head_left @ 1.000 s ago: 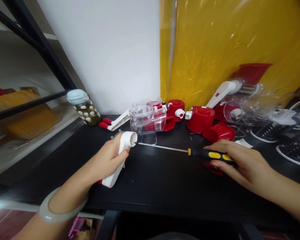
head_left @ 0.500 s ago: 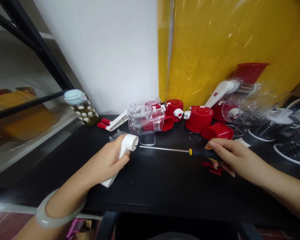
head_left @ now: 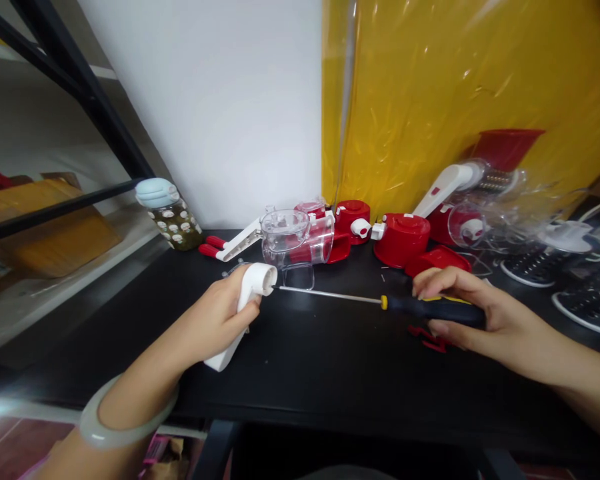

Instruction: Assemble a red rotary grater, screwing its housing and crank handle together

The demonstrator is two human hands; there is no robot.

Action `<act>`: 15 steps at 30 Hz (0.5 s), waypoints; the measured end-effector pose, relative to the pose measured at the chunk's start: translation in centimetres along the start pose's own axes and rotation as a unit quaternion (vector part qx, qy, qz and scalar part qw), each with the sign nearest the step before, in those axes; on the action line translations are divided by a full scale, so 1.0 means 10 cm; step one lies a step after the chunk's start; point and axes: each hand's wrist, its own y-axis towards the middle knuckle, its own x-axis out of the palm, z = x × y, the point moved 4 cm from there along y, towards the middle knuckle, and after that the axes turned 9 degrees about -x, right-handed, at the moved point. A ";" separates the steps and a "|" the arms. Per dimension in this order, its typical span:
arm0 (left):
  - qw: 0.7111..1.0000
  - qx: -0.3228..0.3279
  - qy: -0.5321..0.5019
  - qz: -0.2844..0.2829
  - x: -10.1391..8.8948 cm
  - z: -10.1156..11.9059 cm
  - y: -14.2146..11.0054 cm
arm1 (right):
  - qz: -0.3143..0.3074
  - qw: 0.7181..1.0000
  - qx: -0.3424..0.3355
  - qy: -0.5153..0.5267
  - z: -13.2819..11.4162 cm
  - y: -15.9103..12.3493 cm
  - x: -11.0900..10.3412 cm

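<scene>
My left hand (head_left: 223,310) is wrapped round a white plastic crank handle (head_left: 259,277), its round hollow end facing right. Into that opening points the tip of a long screwdriver (head_left: 330,294), whose shaft lies almost level above the table. How deep the tip sits is hidden by the rim. Around the dark blue and yellow grip of the screwdriver, my right hand (head_left: 473,313) has its fingers above and thumb below. Below that grip lie small red plastic parts (head_left: 430,339).
Behind my hands stand a clear plastic housing (head_left: 286,237), red bases (head_left: 401,240) and a crank with red grips (head_left: 235,245). A patterned bottle (head_left: 173,223) is at the left. Black slotted drums (head_left: 587,310) lie at the right, on the black table (head_left: 325,380).
My right hand has shifted its hold on the screwdriver, the fingers now over the grip and the thumb beneath. The crank handle stays in my left hand. The view has shifted slightly.
</scene>
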 end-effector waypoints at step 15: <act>1.000 0.012 -0.002 -0.007 0.01 0.00 -0.01 | 0.031 0.963 -0.138 -0.227 -0.15 -0.03 0.02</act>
